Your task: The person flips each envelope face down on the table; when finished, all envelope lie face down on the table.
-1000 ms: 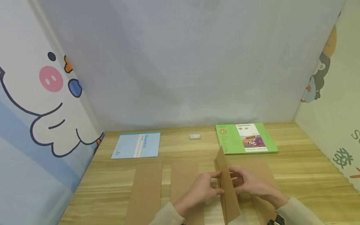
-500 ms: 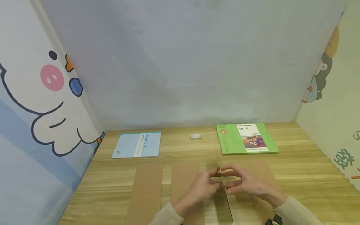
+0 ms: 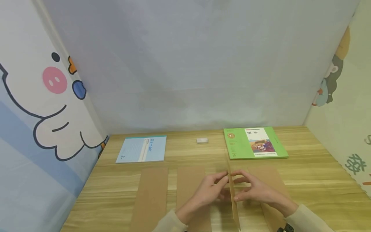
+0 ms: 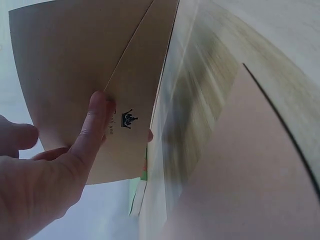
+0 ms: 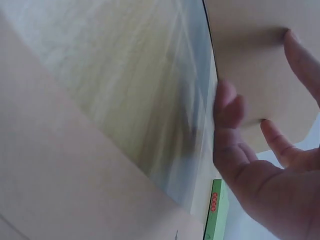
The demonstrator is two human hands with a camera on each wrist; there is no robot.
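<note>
A brown kraft-paper envelope [image 3: 234, 206] stands on its long edge between my hands. In the left wrist view, the envelope [image 4: 130, 75] shows a diagonal flap line and a small printed crown. My left hand [image 3: 207, 191] touches the flap side with an extended finger [image 4: 89, 125]; its other fingers are partly hidden. From the other side my right hand [image 3: 256, 191] holds the envelope, two fingertips against its face and others curled at the lower edge [image 5: 230, 102]. Flat brown kraft pieces lie on both sides: two left [image 3: 150, 196] and one right [image 3: 272, 183], partly under my right arm.
The wooden table [image 3: 185, 154] has a blue notebook [image 3: 142, 149] at the back left. A small whitish block [image 3: 202, 140] lies at the back middle. Green booklets [image 3: 236, 143] lie at the back right. A pale curtain [image 3: 185, 80] rises behind.
The envelope has turned from showing its broad face to standing nearly edge-on to the head view. My left fingers have drawn closer together. The flat pieces and books stay put.
</note>
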